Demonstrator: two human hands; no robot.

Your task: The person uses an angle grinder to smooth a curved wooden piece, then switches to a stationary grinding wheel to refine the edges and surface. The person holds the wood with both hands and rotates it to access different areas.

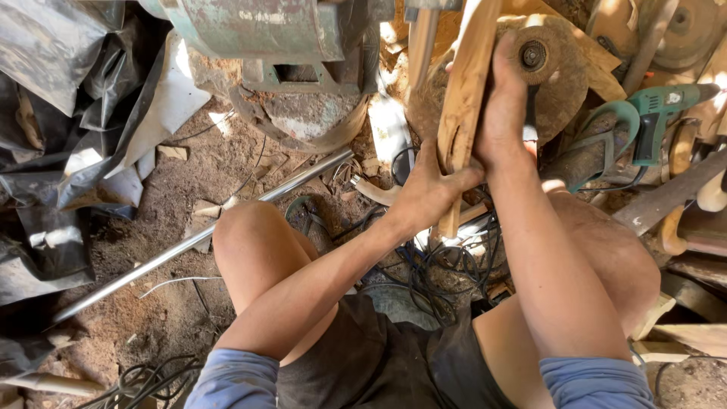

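The person sits low with bare knees over a dirt floor (174, 318) covered in sawdust. Both hands hold one long, pale piece of wood (463, 113) that stands almost upright in front of them. The left hand (428, 193) is wrapped tight around the lower part of the wood. The right hand (503, 106) grips the wood higher up, just beside a round, dusty sanding disc (556, 83). The wood leans against the edge of that disc.

A green power drill (663, 113) lies to the right, near a green sandal (602, 144). A long shiny metal pipe (204, 238) lies slanted across the floor on the left. Black plastic sheets (60, 91) are piled at the far left, with a white sheet among them. A worn green machine (265, 34) stands at the top. Dark tangled wires (439, 273) lie between the knees, under the wood
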